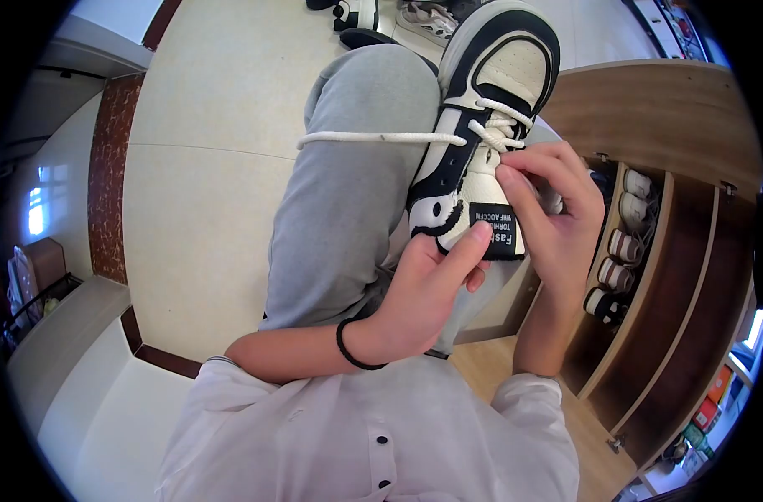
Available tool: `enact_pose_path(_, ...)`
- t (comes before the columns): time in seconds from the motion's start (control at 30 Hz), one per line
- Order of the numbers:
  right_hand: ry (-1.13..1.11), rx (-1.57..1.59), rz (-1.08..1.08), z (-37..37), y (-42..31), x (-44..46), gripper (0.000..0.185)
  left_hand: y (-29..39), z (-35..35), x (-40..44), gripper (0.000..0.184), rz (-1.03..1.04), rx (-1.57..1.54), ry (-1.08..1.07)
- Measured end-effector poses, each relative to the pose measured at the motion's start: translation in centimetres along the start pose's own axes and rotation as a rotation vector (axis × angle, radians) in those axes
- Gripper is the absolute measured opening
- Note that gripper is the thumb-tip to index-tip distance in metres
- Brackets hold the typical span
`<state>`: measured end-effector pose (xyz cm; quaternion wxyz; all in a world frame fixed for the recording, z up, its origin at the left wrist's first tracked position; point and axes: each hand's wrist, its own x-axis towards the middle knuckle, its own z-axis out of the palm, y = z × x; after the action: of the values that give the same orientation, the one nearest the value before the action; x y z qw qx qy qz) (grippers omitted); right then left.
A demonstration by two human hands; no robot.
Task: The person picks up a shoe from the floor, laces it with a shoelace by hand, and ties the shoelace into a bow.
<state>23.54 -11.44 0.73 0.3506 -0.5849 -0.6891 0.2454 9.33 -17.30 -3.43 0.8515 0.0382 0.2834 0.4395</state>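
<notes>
A black-and-cream sneaker [511,71] rests across my lap, toe pointing away from me. Its tongue carries a black label [502,238] with white lettering. My left hand [436,289] grips the sneaker at the ankle end, thumb pressed on the label and fingers curled beneath. At the upper eyelets, the thumb and forefinger of my right hand [557,197] pinch together at the white shoelace [381,138]; the exact spot they hold is partly hidden by the fingers. One long end of the lace trails left across my grey-trousered knee. The lower eyelets on the left side have no lace through them.
On the right stands an open wooden shoe cabinet [649,71] with several shoes [628,247] lined up inside. More shoes [427,21] lie on the tiled floor [206,209] beyond my knee. A low ledge [72,326] and a bin-like container [43,297] are at the far left.
</notes>
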Motion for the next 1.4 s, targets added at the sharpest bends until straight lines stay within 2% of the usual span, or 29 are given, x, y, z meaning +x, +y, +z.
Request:
enact_pose_path(0.13, -0.059, -0.183, -0.096, -0.3, -0.6, 0.6, 0.009, 0.1, -0.3, -0.1, 0.022, -0.016, 0.013, 0.02)
enact_pose_path(0.17, -0.057, -0.184, -0.096, -0.3, -0.5, 0.7, 0.009, 0.1, -0.8, 0.0, 0.016, -0.032, 0.013, -0.027)
enact_pose_path(0.27, -0.095, -0.208, -0.128, 0.0, -0.2, 0.8, 0.007, 0.1, -1.1, 0.0, 0.015, -0.043, 0.009, -0.075)
enact_pose_path(0.33, -0.063, -0.052, -0.057, 0.4, 0.1, 0.5, 0.007, 0.2, -1.1, 0.0, 0.015, -0.037, 0.005, -0.074)
enact_pose_path(0.67, -0.085, 0.323, 0.2, 0.6, 0.2, 0.2, 0.007, 0.1, -1.2, 0.1, 0.014, -0.021, 0.009, -0.118)
enact_pose_path(1.07, -0.121, -0.051, -0.004, 0.5, -0.8, 1.8, 0.011, -0.1, -1.2, 0.3, 0.014, -0.001, 0.024, -0.106)
enact_pose_path(1.13, -0.105, -0.203, -0.112, 0.7, -0.9, 2.1, 0.012, -0.2, -1.2, 0.2, 0.014, 0.001, 0.028, -0.093)
enact_pose_path(1.33, -0.088, -0.185, -0.142, 0.5, -0.7, 1.6, 0.013, 0.2, -1.1, 0.2, 0.017, -0.028, 0.056, -0.056)
enact_pose_path(1.4, -0.116, -0.137, -0.093, 0.0, -0.8, 1.6, 0.014, 0.4, -0.4, 0.2, 0.023, -0.064, -0.202, -0.051)
